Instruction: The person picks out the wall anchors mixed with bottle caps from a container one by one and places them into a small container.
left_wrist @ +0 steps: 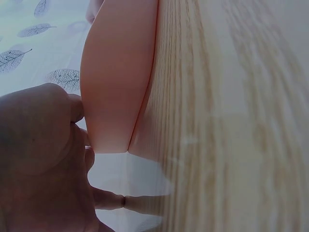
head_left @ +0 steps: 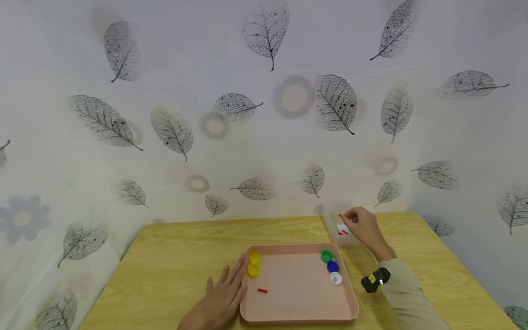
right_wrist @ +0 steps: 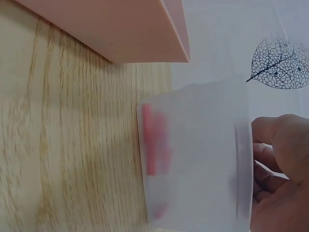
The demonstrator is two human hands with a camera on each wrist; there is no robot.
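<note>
At the left edge of a pink tray [head_left: 299,293], my left hand [head_left: 222,295] rests with straight fingers against the rim. The left wrist view shows this hand beside the tray's outer wall [left_wrist: 118,82]. My right hand [head_left: 365,229] pinches a small red stick [head_left: 340,215] over a translucent box [head_left: 330,227]. More red sticks [head_left: 344,232] lie in that box, blurred through its wall in the right wrist view. One red stick [head_left: 262,290] lies on the tray floor. In the right wrist view the hand [right_wrist: 282,169] is at the box's rim; its fingertips are hidden.
Two yellow caps [head_left: 254,265] sit in the tray's upper left corner. Along its right side stand a green cap [head_left: 327,256], a blue cap [head_left: 332,266] and a white cap [head_left: 336,278]. A leaf-patterned sheet [head_left: 255,151] hangs behind the wooden table [head_left: 181,247].
</note>
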